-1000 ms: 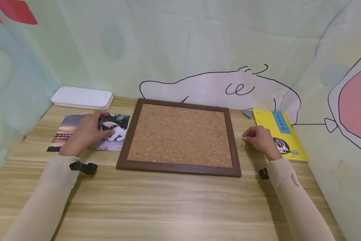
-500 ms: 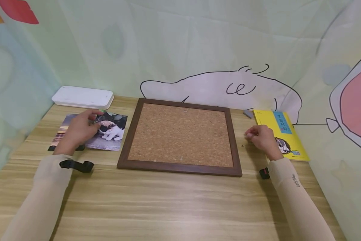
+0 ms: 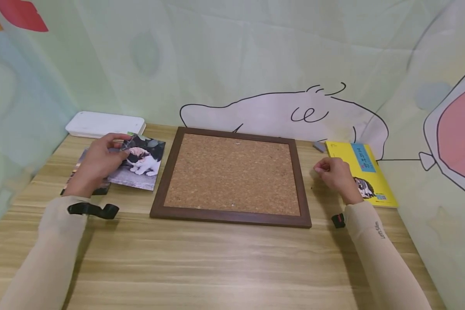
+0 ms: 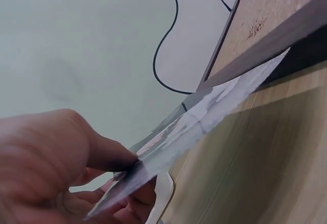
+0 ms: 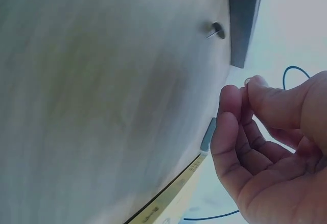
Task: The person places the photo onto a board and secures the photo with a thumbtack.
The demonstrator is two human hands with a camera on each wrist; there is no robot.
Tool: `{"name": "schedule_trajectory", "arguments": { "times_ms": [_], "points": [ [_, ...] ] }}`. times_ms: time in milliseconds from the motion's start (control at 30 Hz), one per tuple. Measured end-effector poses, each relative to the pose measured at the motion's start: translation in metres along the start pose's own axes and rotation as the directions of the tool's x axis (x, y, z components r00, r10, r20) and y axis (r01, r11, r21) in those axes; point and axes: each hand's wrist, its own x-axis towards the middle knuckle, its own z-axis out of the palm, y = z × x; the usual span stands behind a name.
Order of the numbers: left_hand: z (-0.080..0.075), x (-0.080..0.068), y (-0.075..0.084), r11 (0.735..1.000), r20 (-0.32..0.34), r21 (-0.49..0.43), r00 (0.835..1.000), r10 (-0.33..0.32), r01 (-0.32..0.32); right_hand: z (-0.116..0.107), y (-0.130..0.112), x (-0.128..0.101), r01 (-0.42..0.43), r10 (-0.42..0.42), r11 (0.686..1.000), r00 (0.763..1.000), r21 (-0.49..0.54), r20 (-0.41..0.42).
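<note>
A wooden table [image 3: 224,258] with pale streaked grain carries a square cork board [image 3: 232,174] in a dark brown frame, its surface speckled and rough. Left of the board, the left hand [image 3: 98,163] pinches the cat photo [image 3: 141,165] between thumb and fingers at its left edge. The glossy, thin rectangular print is lifted off the table, its long axis running towards the board and its free corner just beside the frame. Under it lies a second photo [image 3: 86,185]. The right hand [image 3: 335,172], near the yellow book [image 3: 358,172], has thumb and forefinger pressed together; whether they hold anything cannot be told. A metal pushpin [image 5: 216,29] lies beside the frame.
</note>
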Motion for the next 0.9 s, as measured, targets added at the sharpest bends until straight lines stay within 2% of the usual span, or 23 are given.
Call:
{"name": "schedule_trajectory", "arguments": {
  "times_ms": [100,433,667,900],
  "points": [
    [0.0,-0.002,0.004,1.0,0.002,-0.018,1.0,-0.007,0.007,-0.001,-0.004,-0.001,0.004,-0.004,1.0,1.0,0.012,-0.002],
    [0.012,-0.003,0.02,0.999,0.019,-0.043,0.999,0.035,-0.034,0.001,-0.026,-0.003,0.016,-0.016,0.995,1.0,0.094,0.003],
    [0.023,0.0,0.031,0.996,0.072,-0.08,0.996,0.05,-0.045,0.002,-0.039,-0.004,0.024,-0.024,0.989,1.0,0.145,0.0],
    [0.037,0.008,0.045,0.992,0.082,-0.121,0.996,0.047,-0.037,0.007,-0.047,-0.003,0.023,-0.023,0.978,1.0,0.208,-0.003]
  ]
}}
